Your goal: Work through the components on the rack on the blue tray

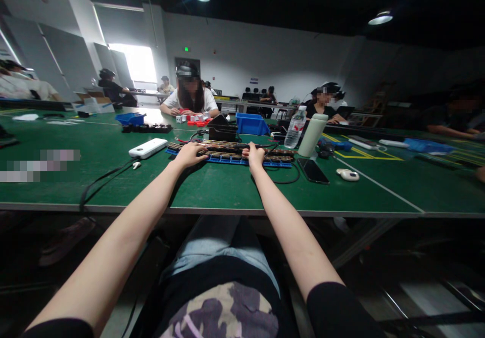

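The blue rack, bearing rows of narrow parts, lies lengthwise on the surface. Presumably light and stiff; its parts likely shift easily. Take hold at the blue edge, near both ends. The left hand lies over its left portion; the right hand is curled right of centre. Whether either grips cannot be told. A phone lies near right.

Blue tray partly hidden, sleeves cropped, wall sign illegible
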Demonstrator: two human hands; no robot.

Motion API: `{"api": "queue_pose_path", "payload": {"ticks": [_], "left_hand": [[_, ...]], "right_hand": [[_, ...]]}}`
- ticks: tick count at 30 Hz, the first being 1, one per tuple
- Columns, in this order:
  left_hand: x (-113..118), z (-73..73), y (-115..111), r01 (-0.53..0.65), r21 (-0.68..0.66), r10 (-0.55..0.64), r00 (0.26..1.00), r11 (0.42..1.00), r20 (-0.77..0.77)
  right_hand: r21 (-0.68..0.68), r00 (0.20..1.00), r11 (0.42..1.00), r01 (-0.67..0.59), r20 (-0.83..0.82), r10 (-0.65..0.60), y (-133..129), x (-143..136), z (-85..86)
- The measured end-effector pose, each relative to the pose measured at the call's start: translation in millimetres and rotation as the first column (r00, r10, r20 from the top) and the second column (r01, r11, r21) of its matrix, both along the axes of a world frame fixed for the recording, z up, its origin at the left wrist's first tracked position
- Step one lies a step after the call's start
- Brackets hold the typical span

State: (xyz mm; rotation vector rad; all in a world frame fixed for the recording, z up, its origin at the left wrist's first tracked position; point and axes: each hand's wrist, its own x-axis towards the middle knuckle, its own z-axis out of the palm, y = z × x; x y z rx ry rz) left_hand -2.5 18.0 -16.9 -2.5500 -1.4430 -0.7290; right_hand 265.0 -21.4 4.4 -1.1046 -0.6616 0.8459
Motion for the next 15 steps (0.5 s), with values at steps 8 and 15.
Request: {"api": "queue_pose_path", "payload": {"ticks": [8,15], "left_hand": [[0.2,0.0,0.5,0.002,-0.004,-0.002,1.0,1.0,0.014],[0.4,0.0,0.0,0.002,-0.011,-0.002,1.0,1.0,0.009]], "right_hand": [[0.008,1.0,1.0,-0.014,-0.008,0.014,0.4,0.6,0.9],[0.076,0.999,0.997,-0.023,-0.032,0.025,0.0,1.7,4.0]]}}
